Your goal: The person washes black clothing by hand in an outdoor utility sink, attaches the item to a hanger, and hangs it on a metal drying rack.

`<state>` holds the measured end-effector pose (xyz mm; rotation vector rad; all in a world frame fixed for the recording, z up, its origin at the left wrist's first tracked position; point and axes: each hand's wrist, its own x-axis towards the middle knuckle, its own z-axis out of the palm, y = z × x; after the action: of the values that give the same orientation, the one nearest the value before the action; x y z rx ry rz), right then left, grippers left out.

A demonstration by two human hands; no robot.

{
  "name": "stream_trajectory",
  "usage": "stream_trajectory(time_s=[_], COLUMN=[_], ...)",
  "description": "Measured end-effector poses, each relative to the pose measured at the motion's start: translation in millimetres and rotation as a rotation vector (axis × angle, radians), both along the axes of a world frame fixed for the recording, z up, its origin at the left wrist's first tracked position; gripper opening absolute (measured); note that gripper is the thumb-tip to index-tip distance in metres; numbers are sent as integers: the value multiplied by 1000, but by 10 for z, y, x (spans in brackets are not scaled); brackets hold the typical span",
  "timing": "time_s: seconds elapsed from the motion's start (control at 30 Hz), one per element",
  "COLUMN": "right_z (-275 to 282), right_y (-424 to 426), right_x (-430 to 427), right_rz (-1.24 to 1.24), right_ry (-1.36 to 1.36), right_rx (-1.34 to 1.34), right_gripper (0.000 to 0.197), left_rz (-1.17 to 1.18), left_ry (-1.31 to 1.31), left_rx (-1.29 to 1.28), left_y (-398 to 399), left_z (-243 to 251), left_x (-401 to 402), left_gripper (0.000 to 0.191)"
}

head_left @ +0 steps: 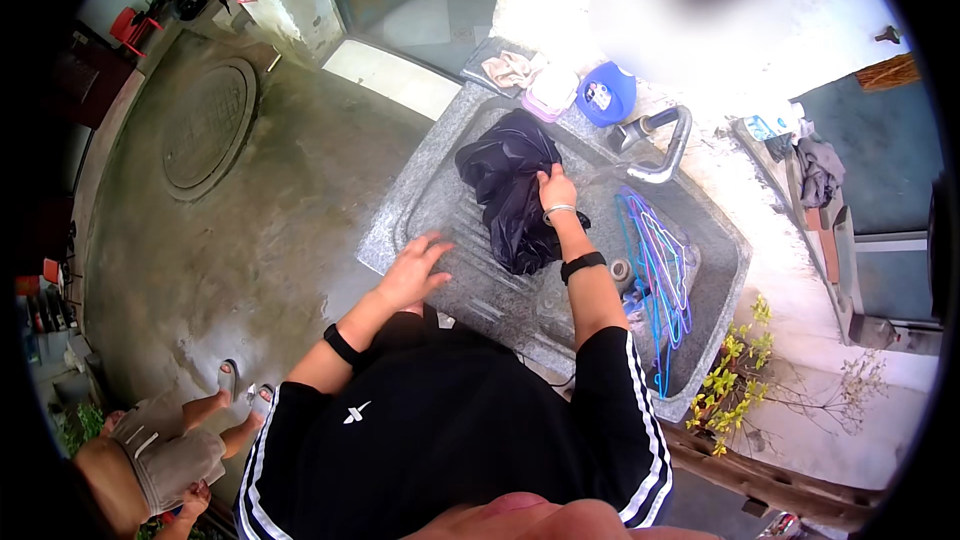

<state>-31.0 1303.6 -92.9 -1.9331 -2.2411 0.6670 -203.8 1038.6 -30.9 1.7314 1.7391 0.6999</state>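
A bunched black plastic bag (510, 199) lies on the ribbed washboard slope of a grey stone laundry sink (390, 232). My right hand (556, 193) has its fingers closed on the bag's right side; a bangle circles that wrist. My left hand (411, 270) holds nothing and hovers at the near left part of the sink, fingers apart. Above the basin is a metal faucet (660, 142). Several plastic hangers (656, 262), blue, purple and white, lie in the basin's right part, beside a drain fitting (620, 270).
On the back ledge sit a crumpled cloth (510, 69), a pink-and-white container (551, 94) and a blue plastic tub (606, 94). A leafy plant (731, 375) grows by the right corner. Behind on the left, another person (165, 442) stands on the concrete floor (292, 232).
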Motion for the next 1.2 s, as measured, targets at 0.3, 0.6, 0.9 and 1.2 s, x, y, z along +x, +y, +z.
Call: stream_trajectory(time_s=[0.3, 0.6, 0.9, 1.2], right_z=[137, 282, -79, 319], right_y=[43, -168, -1246, -1136], right_x=[369, 833, 478, 309], right_rz=[-544, -27, 154, -223], right_ry=[1541, 195, -390, 962], right_rx=[-983, 91, 254, -362], right_gripper=[31, 71, 70, 33], left_rz=[266, 163, 124, 144], left_ry=[185, 460, 479, 440], left_rx=[111, -88, 3, -71], left_y=[-212, -317, -935, -1286], left_z=[-328, -245, -263, -200], left_x=[-404, -474, -347, -295], left_gripper=[60, 71, 71, 71])
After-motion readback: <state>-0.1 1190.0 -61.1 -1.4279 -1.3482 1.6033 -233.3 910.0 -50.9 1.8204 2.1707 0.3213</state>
